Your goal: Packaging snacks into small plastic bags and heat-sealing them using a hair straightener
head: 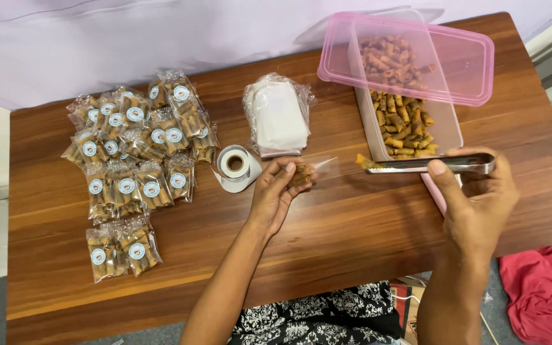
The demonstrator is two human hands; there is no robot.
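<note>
Many sealed packets (129,172) lie done (the tub (410,124) looks half full), left hand (276,191) gripping a bag (311,171), right hand (477,198) clasping tongs (429,166).

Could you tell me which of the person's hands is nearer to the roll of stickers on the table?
Left. The left hand holds a small clear bag just right of the sticker roll, almost beside it. The right hand grips metal tongs far off by the plastic tub.
</note>
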